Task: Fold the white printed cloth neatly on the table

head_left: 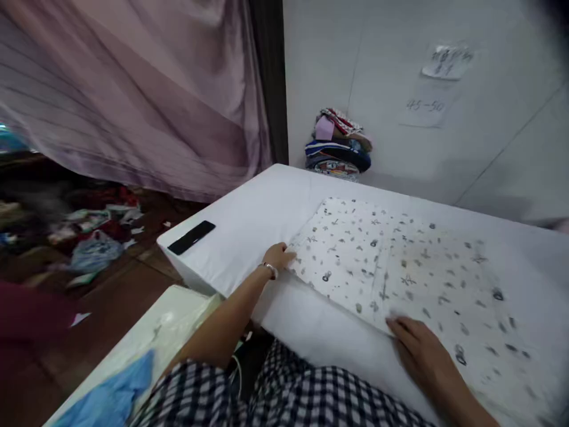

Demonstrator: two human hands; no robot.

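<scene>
A white cloth with small grey prints [400,267] lies spread flat on a white-covered table [249,219]. My left hand [278,256], with a bracelet at the wrist, pinches the cloth's near left corner. My right hand [418,347] rests on the cloth's near edge, its fingers closed on the hem. A checked garment on my body shows at the bottom of the view.
A black phone [192,236] lies near the table's left corner. A pile of folded clothes [338,145] sits against the white wall behind. A pink curtain [133,89] hangs at the left over a floor littered with scraps. A white surface with blue cloth [111,397] is at the lower left.
</scene>
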